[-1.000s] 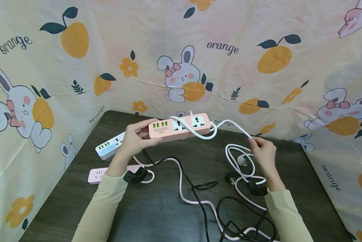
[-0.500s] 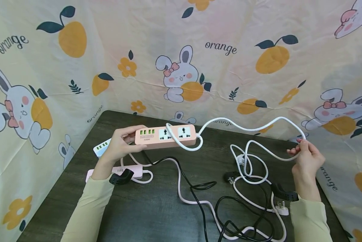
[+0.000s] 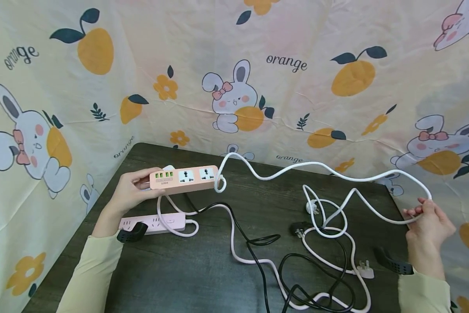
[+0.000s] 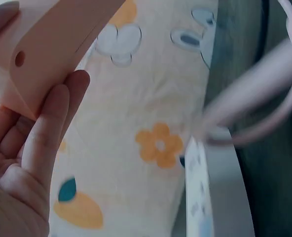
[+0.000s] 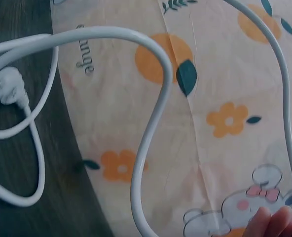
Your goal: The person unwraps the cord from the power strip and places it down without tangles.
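Note:
My left hand [image 3: 134, 191] grips the left end of a peach power strip [image 3: 183, 180], held up above the table with its sockets and USB ports showing. In the left wrist view, fingers and thumb lie around the strip's end [image 4: 42, 49]. A white cord [image 3: 281, 171] runs from the strip's right end in a wavy line to my right hand [image 3: 430, 221], which pinches it past the table's right edge. Beyond that hand the cord dips back to a loose coil on the table, near a white plug [image 3: 313, 207]. Only fingertips [image 5: 276, 224] show in the right wrist view.
A pink power strip [image 3: 154, 223] lies below the left hand. A white-and-blue strip [image 4: 200, 197] is mostly hidden behind the peach one in the head view. Tangled black cord [image 3: 258, 256], pale pink cord [image 3: 234, 243], a black plug [image 3: 300, 228] and another white plug [image 3: 365, 270] lie on the dark table.
My right hand has moved far right, drawing the white cord out longer. My left hand has shifted left and down with the peach strip, and the cord loop has slipped off the strip's top.

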The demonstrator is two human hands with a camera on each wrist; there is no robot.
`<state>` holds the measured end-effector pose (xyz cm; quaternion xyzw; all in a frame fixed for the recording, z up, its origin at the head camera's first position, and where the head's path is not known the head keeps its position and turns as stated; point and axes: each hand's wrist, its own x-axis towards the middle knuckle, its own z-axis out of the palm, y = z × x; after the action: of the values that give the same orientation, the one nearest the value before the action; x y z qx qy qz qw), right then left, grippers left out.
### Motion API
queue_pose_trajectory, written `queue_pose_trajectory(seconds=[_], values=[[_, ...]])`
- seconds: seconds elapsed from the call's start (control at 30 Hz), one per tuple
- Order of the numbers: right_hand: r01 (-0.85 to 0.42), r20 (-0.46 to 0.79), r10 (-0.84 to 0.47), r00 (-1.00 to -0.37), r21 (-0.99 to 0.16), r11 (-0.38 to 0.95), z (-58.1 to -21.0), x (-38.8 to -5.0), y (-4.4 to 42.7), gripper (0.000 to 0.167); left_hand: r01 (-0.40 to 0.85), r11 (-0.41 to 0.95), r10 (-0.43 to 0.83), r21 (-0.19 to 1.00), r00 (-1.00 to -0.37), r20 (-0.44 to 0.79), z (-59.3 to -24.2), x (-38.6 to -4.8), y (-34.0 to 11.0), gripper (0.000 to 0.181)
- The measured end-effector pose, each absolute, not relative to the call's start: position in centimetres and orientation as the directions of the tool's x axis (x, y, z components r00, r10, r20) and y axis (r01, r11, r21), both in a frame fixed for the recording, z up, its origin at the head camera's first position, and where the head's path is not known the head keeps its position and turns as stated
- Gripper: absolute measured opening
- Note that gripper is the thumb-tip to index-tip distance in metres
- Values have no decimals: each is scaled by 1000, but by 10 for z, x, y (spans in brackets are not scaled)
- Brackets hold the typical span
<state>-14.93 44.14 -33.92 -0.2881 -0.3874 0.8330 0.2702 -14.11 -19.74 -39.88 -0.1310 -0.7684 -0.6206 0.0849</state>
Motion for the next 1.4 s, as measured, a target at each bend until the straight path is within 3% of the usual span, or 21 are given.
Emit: queue_pose_trajectory(seconds=[0.1,0.23,0.43,0.6,0.77,0.83,0.97,1.13,1.3,1.4], values=[[-169,-303,666,-682,-820,-546,-344,-142,450,10,272,211,22,939,-961,274,-405,-140,-209,53],[-115,-305,721,-622,-876,-469,-352,-137,458,11,276,145,-84,950,-953,290,-414,-140,-224,46],[-36,-304,757,-578,-918,-396,-365,-133,467,24,227,127,-227,966,-941,251,-424,-140,-239,38],[110,-304,713,-632,-946,-306,-372,-128,471,30,151,204,-274,967,-940,205,-428,-139,-246,36],[115,-199,613,-765,-978,-173,-431,-145,534,10,82,235,-279,968,-949,148,-432,-132,-250,39],[114,-157,596,-787,-987,-110,-443,-149,546,7,66,263,-269,963,-953,139,-434,-129,-250,42],[125,-120,597,-793,-992,-33,-423,-138,516,14,62,309,-243,949,-960,142,-437,-124,-249,49],[79,-58,552,-832,-997,15,-437,-139,523,10,70,325,-214,943,-966,145,-443,-115,-247,51],[183,-116,509,-853,-979,84,-417,-130,500,16,68,327,-182,943,-974,133,-446,-107,-244,51],[302,-166,460,-872,-922,241,-399,-123,482,26,51,345,-169,937,-979,116,-446,-105,-247,50]])
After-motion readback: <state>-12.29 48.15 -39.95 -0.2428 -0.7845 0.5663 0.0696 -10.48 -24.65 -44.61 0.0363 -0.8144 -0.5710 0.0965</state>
